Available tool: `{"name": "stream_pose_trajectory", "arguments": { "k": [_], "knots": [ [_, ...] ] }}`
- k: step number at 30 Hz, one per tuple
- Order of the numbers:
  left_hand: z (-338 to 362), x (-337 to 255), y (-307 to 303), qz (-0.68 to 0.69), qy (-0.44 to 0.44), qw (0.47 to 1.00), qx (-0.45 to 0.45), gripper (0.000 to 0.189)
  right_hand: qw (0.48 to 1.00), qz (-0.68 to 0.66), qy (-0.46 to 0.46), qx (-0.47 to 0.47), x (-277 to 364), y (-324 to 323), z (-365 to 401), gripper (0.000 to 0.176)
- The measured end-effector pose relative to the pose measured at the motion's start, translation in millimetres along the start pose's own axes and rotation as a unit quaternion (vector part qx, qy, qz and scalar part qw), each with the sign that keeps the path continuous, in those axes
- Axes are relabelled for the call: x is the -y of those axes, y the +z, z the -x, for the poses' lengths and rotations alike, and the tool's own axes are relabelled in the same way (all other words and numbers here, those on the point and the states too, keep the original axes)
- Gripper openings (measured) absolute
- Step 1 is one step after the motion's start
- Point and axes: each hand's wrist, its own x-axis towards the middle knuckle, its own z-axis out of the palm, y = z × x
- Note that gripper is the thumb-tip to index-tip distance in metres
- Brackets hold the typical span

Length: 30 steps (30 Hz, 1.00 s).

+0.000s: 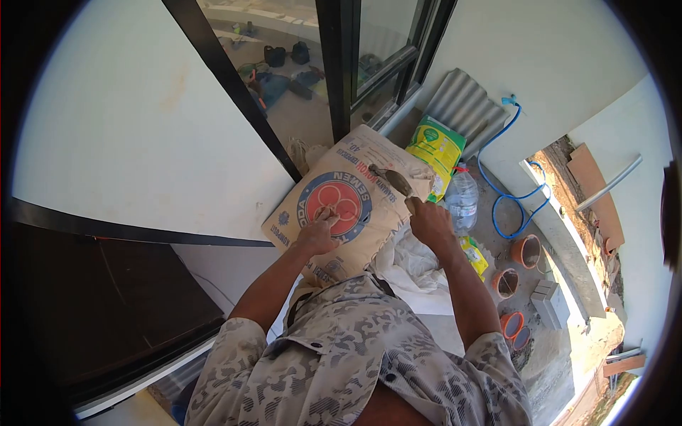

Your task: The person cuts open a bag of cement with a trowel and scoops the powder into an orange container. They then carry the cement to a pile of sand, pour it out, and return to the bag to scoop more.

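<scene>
A brown paper cement sack (280,231) with a round red and blue emblem leans upright in front of me, against the wall and door frame. My left hand (318,233) is on the emblem, its fingers drawn together against the paper; whatever lies under the fingertips is hidden. My right hand (430,224) is closed around the handle of a trowel-like hand tool (398,183) with a worn, dark blade. Its blade points up and left over the right side of the sack. White sacking (408,266) lies bunched below the right hand.
Behind the sack are a green and yellow bag (437,148), a corrugated sheet (465,106) and a large clear water bottle (463,199). A blue hose (495,213) hangs from a tap. Clay pots (526,251) and pale blocks (550,304) stand at right. Glass doors (383,53) rise ahead.
</scene>
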Motion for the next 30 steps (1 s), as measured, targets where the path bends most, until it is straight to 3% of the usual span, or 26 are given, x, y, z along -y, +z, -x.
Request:
{"name": "stream_pose_trajectory", "arguments": {
  "k": [3, 11, 14, 17, 20, 22, 26, 30],
  "knots": [
    [2.4, 4.5, 5.4, 0.012, 0.007, 1.000, 0.000, 0.088, 1.000, -0.016, 0.013, -0.014, 5.8, -12.2, 7.6, 0.041],
    [-0.4, -7.0, -5.2, -0.012, 0.012, 1.000, -0.005, 0.086, 1.000, -0.002, 0.007, -0.027, -3.6, 9.6, -21.4, 0.041],
    [-12.5, -21.5, 1.0, -0.024, -0.004, 0.998, -0.060, 0.077, 0.998, -0.037, 0.032, -0.047, -12.9, -11.1, 2.5, 0.040],
    [-40.8, -40.9, 3.9, 0.000, 0.048, 0.988, -0.146, 0.065, 0.986, -0.113, 0.069, -0.101, -20.9, -6.6, 33.7, 0.042],
    [-74.3, -69.5, 4.0, -0.059, 0.099, 0.970, -0.213, 0.054, 0.962, -0.202, 0.094, -0.161, -32.5, 17.5, 59.8, 0.045],
    [-90.0, -88.8, -0.9, -0.099, 0.089, 0.969, -0.208, 0.054, 0.940, -0.257, 0.109, -0.197, -26.7, 24.6, 73.7, 0.045],
    [-114.1, -98.2, 1.5, -0.187, 0.082, 0.961, -0.186, 0.049, 0.932, -0.262, 0.173, -0.180, -23.6, 35.2, 105.4, 0.042],
    [-124.6, -91.6, 2.3, -0.232, 0.107, 0.953, -0.164, 0.036, 0.950, -0.185, 0.149, -0.202, -24.9, 47.7, 129.2, 0.048]
  ]
}}
